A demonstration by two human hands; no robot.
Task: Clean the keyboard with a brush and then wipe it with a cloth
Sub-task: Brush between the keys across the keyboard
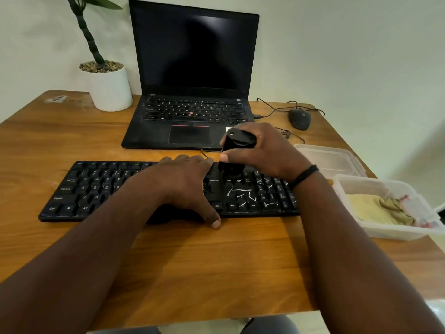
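Keyboard (96, 189): lies across the worktop (192, 261), near the person.
Right hand (267, 153): fingers wrapped round the brush (237, 145), bristles down at the right-hand keys.
Left hand (187, 179): fingers flat, pressing the keyboard.
Cloth (375, 208): in the right tub (385, 232).
Risk: debris could be swept deeper between keys.

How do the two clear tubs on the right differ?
1. The near tub holds a yellowish cloth with something red and white beside it; the far tub looks empty.
2. The near tub sits at the table edge nearest the person; the far tub lies behind it, closer to the mouse.
3. The near tub shows taller walls; the far tub looks shallower, possibly a lid.
Shared: both are translucent plastic, rectangular, right of the keyboard.
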